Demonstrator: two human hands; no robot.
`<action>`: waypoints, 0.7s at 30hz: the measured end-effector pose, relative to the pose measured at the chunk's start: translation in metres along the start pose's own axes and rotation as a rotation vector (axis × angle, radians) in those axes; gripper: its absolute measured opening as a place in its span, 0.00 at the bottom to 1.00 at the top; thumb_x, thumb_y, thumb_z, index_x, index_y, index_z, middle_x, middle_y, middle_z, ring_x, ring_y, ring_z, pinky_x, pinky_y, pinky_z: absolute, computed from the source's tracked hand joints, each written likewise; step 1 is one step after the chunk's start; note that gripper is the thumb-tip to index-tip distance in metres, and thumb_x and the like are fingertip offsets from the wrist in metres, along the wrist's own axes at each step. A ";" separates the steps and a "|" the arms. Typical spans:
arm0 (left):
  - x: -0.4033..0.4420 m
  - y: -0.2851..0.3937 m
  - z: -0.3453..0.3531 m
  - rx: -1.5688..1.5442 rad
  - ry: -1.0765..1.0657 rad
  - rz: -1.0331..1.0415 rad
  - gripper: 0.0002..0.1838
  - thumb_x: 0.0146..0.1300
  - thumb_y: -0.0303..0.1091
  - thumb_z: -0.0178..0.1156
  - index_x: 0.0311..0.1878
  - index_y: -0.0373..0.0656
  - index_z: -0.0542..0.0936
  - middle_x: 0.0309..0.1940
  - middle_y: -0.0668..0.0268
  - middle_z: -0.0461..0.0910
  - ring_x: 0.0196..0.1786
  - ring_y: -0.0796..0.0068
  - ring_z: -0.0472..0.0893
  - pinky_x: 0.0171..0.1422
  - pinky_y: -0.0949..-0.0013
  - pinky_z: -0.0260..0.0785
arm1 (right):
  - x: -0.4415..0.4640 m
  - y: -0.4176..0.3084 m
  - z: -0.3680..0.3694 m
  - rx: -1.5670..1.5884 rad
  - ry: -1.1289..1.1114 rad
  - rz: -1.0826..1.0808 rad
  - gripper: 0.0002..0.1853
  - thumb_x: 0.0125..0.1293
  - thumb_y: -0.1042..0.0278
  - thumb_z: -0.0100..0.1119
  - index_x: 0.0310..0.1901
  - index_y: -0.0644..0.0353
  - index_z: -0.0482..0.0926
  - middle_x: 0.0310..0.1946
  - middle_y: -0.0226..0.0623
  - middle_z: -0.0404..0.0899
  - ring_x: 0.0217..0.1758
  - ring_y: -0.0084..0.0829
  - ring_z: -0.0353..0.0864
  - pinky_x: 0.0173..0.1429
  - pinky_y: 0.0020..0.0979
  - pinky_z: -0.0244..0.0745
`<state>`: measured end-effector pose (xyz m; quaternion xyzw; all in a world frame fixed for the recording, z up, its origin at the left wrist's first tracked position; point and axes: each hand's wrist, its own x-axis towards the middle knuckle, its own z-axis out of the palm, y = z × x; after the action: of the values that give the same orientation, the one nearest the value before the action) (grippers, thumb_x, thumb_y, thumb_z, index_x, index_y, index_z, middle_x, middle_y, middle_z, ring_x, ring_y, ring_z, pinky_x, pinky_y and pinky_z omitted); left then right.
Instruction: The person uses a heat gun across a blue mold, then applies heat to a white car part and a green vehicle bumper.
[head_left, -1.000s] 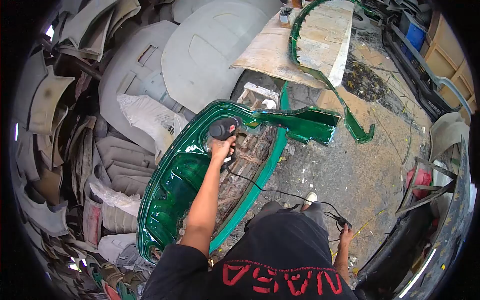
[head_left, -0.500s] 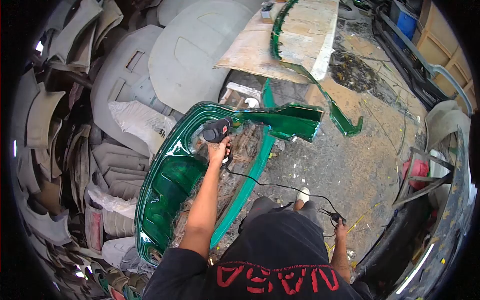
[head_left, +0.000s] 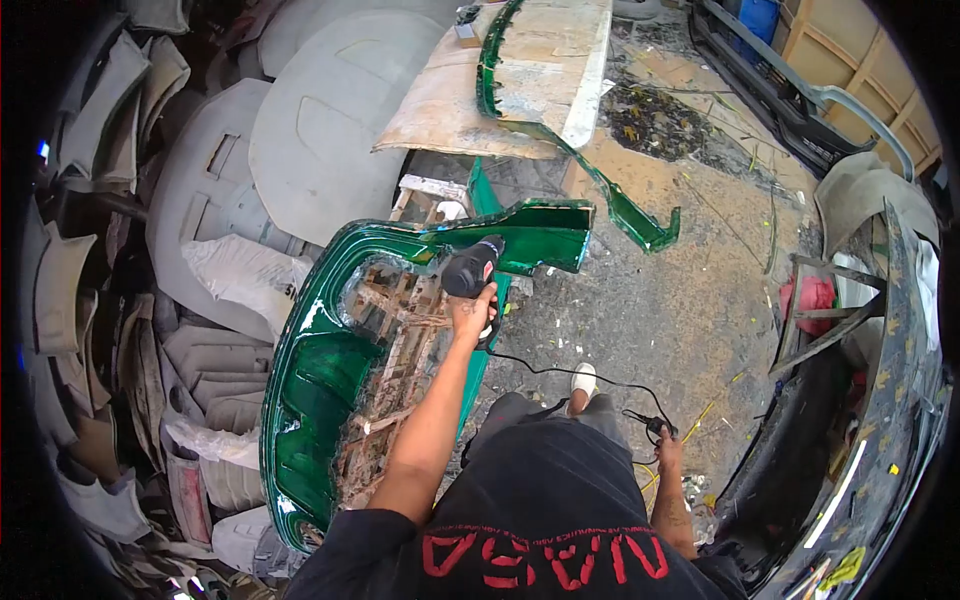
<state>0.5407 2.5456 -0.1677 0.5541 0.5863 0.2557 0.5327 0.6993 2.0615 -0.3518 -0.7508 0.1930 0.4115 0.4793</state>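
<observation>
My left hand (head_left: 472, 318) is wrapped round the handle of a black corded heat gun (head_left: 468, 273). Its nozzle points at the upper arm of a glossy green moulded panel, shaped like a car bumper (head_left: 335, 375); whether it touches the surface I cannot tell. The panel lies over a rough wooden frame (head_left: 385, 400), its middle cut out. Down at my right side, my right hand (head_left: 668, 452) is closed on a black plug and cable (head_left: 655, 425). The cord (head_left: 560, 371) runs from the heat gun's handle towards that hand.
Grey moulded panels (head_left: 335, 130) are stacked on the left, some with plastic wrap (head_left: 245, 272). A thin green trim strip (head_left: 590, 170) extends from a pale board (head_left: 430, 110) ahead. Black and grey parts (head_left: 860, 440) line the right side. Debris litters the concrete floor (head_left: 620, 310).
My left hand has carried the heat gun to the right, from the panel's curved corner to along its upper arm. My right hand still holds the plug; the whole view has shifted somewhat.
</observation>
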 end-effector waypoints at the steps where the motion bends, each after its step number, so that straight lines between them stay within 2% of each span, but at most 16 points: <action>1: -0.002 0.000 0.008 -0.003 -0.010 0.013 0.11 0.57 0.38 0.65 0.31 0.39 0.80 0.23 0.66 0.81 0.17 0.80 0.75 0.20 0.75 0.67 | -0.002 0.002 -0.003 -0.001 -0.013 0.010 0.18 0.63 0.50 0.59 0.32 0.59 0.75 0.16 0.27 0.67 0.13 0.21 0.64 0.17 0.24 0.59; 4: -0.008 -0.007 0.028 0.003 -0.054 0.041 0.12 0.57 0.39 0.65 0.31 0.38 0.80 0.23 0.66 0.81 0.17 0.80 0.75 0.20 0.75 0.67 | -0.002 0.019 -0.008 0.009 0.025 -0.037 0.20 0.64 0.47 0.57 0.32 0.60 0.76 0.15 0.27 0.66 0.12 0.21 0.64 0.17 0.25 0.59; 6: -0.014 -0.009 0.045 -0.070 -0.059 0.116 0.14 0.56 0.39 0.66 0.27 0.36 0.81 0.21 0.65 0.81 0.16 0.80 0.75 0.19 0.74 0.65 | 0.001 0.025 -0.011 -0.060 0.069 0.012 0.22 0.64 0.45 0.55 0.32 0.61 0.77 0.15 0.28 0.67 0.12 0.22 0.64 0.16 0.25 0.59; 8: -0.023 -0.006 0.056 -0.011 -0.091 0.084 0.15 0.56 0.41 0.67 0.28 0.37 0.81 0.21 0.66 0.81 0.16 0.80 0.75 0.19 0.74 0.65 | -0.008 0.026 -0.013 -0.035 0.038 0.039 0.23 0.64 0.44 0.55 0.33 0.61 0.78 0.15 0.28 0.67 0.12 0.22 0.63 0.16 0.25 0.58; 13: -0.033 -0.010 0.083 0.047 -0.190 0.048 0.21 0.53 0.49 0.68 0.31 0.38 0.80 0.19 0.67 0.80 0.20 0.78 0.78 0.27 0.73 0.69 | -0.015 0.035 -0.022 -0.005 -0.029 0.099 0.21 0.66 0.47 0.54 0.29 0.59 0.76 0.13 0.26 0.65 0.10 0.22 0.60 0.15 0.25 0.55; 14: -0.038 -0.010 0.088 0.065 -0.191 0.019 0.12 0.57 0.42 0.67 0.31 0.42 0.81 0.19 0.70 0.78 0.22 0.81 0.76 0.29 0.75 0.67 | -0.018 0.036 -0.023 -0.007 -0.028 0.097 0.21 0.66 0.47 0.54 0.29 0.59 0.76 0.13 0.26 0.65 0.10 0.22 0.60 0.15 0.25 0.55; 21: -0.055 0.003 0.103 -0.065 -0.280 0.116 0.12 0.56 0.41 0.68 0.36 0.43 0.80 0.25 0.71 0.79 0.24 0.81 0.76 0.30 0.73 0.67 | -0.025 0.035 -0.022 -0.037 -0.040 0.171 0.22 0.67 0.48 0.50 0.27 0.61 0.78 0.11 0.28 0.63 0.09 0.25 0.61 0.14 0.29 0.57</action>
<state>0.6256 2.4658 -0.1770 0.5997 0.4649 0.2250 0.6113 0.6703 2.0229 -0.3465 -0.7319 0.2393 0.4693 0.4322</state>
